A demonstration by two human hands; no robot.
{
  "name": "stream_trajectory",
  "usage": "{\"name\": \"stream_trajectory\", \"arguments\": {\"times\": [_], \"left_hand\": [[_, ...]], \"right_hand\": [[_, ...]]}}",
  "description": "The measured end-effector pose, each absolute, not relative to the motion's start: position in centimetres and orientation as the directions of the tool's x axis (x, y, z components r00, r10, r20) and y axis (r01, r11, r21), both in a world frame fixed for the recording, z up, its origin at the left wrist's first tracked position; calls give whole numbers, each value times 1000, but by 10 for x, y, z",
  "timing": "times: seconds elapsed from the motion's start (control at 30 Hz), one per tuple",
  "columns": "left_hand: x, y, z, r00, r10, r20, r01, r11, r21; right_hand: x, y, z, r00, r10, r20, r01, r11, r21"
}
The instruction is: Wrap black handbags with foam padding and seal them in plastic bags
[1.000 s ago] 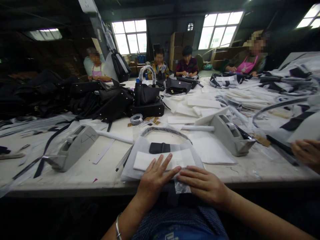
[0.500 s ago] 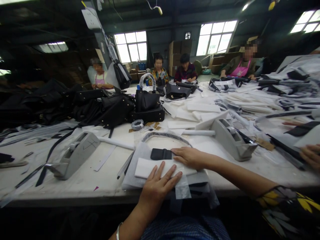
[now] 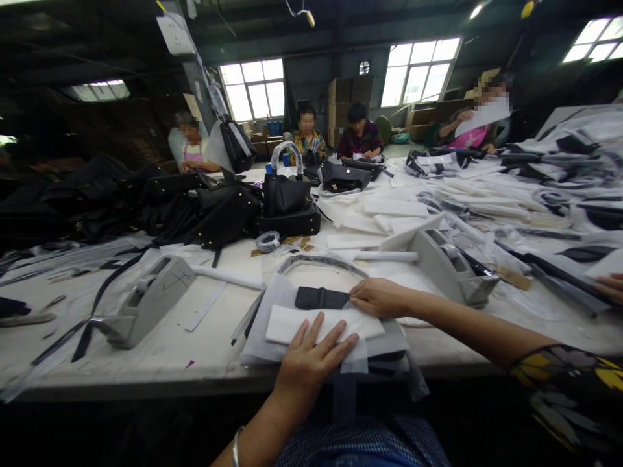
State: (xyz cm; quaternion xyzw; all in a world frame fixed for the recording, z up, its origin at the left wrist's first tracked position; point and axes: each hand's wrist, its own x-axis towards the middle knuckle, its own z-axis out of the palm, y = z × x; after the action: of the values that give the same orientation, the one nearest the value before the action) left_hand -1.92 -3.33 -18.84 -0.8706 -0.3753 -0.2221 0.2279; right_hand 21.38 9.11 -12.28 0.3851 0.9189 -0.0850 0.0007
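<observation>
My left hand (image 3: pixel 305 363) lies spread and flat on a folded white foam sheet (image 3: pixel 282 324). Under that sheet is a flat bundle wrapped in thin translucent foam (image 3: pixel 257 337), its plastic-wrapped handle (image 3: pixel 318 259) arching away from me. A black leather tab (image 3: pixel 318 298) shows just beyond the foam sheet. My right hand (image 3: pixel 382 298) is closed, fingertips pressed together at the tab's right end; what they pinch is hidden. A strip of clear tape (image 3: pixel 357 363) hangs off the sheet's near side.
Grey tape dispensers stand left (image 3: pixel 150 305) and right (image 3: pixel 448 272) of the bundle. Black handbags (image 3: pixel 219 211) pile up at the left back, white foam sheets (image 3: pixel 396 207) at the right back. Several people sit across the table; another person's hand (image 3: pixel 610 288) is at the right edge.
My right hand's fingers have gone from stretched out to curled together, slightly farther right, and more of the black tab shows. My left hand stays flat on the foam sheet.
</observation>
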Motion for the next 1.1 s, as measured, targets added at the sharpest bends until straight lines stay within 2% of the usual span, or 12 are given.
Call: {"name": "stream_trajectory", "arguments": {"times": [0.07,0.1,0.2,0.27,0.33,0.43,0.5,0.7,0.97,1.1], "left_hand": [[-18,-30,-189,611,555,564,759,-614,-218],[-17,-28,-190,604,559,568,762,-613,-208],[-11,-17,-192,565,592,575,791,-587,-173],[-6,-9,-194,535,620,574,815,-558,-156],[-1,-4,-194,520,644,562,828,-540,-147],[2,-1,-194,518,657,548,831,-538,-140],[2,-1,-193,524,650,551,827,-542,-148],[0,-2,-191,533,659,531,831,-526,-181],[0,-5,-188,528,714,460,837,-528,-142],[0,-4,-184,538,727,427,828,-551,-106]], "right_hand": [[221,87,-120,-741,671,-8,652,717,-247],[226,82,-120,-741,667,73,620,722,-308],[238,52,-125,-563,710,423,559,704,-438],[244,25,-131,-437,672,598,553,725,-411],[246,2,-139,-449,564,693,543,788,-290],[240,-12,-151,-584,477,657,563,821,-95],[235,-7,-157,-627,473,619,579,815,-36],[232,7,-161,-588,356,727,476,878,-45],[238,-24,-166,-599,292,746,431,902,-7],[237,-27,-173,-610,305,731,453,892,6]]}}
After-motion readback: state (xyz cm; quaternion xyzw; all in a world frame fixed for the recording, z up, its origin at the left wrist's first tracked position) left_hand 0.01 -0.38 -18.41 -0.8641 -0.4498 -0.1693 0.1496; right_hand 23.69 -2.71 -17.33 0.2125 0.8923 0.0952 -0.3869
